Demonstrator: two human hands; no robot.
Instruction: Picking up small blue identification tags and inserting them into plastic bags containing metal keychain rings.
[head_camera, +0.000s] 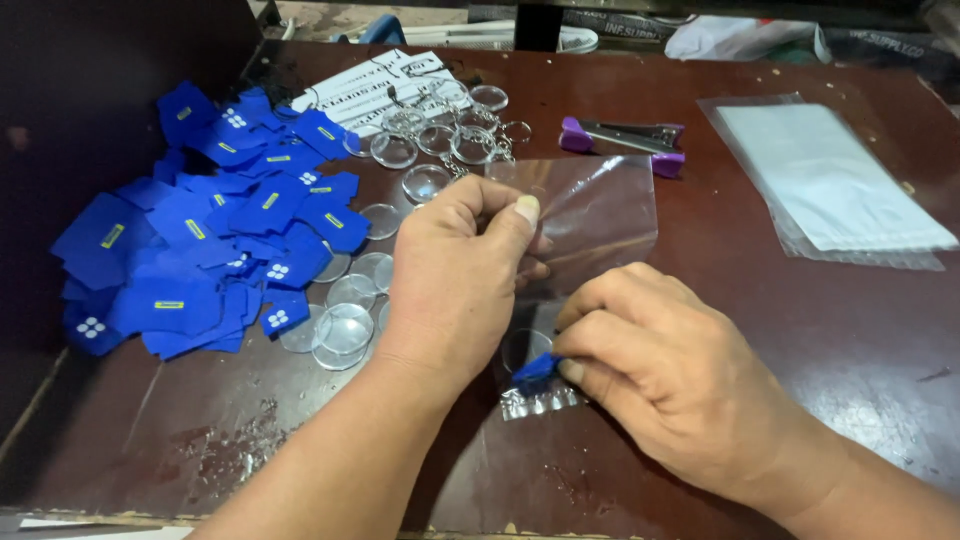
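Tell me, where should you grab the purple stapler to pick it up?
Grip the purple stapler around its long metal middle, coming straight down from above. It lies flat on the table, its long sides free, with key rings near its left end.

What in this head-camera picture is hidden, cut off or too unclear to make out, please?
- Head view: the left hand covers part of the clear plastic bag, hiding how its fingertips grip it.
- The blue piece is mostly under the right hand; its shape is unclear.
- The stapler and key rings are too small for detail.
- The stack of clear bags blurs together; its count is unreadable.
- The frame's top edge cuts off items behind the table.
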